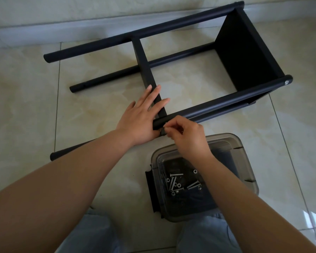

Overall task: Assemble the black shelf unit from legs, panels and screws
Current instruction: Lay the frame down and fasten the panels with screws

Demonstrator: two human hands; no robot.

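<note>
The black shelf unit lies on its side on the tiled floor. Its end panel [244, 57] stands at the right between the tubular legs. A middle panel [144, 64] runs edge-up from the far leg [135, 33] towards me. My left hand [144, 115] lies flat with straight fingers on that panel's near end. My right hand [186, 136] pinches something small, mostly hidden, at the side of the near upper leg [226, 101], where it meets the panel. A lower leg [66, 152] shows under my left forearm.
A clear smoked plastic tub [248, 161] sits on the floor by my knees, with several silver screws [173, 181] and nuts inside. A black flat part [150, 190] lies under its left side. A wall skirting [44, 31] runs along the back.
</note>
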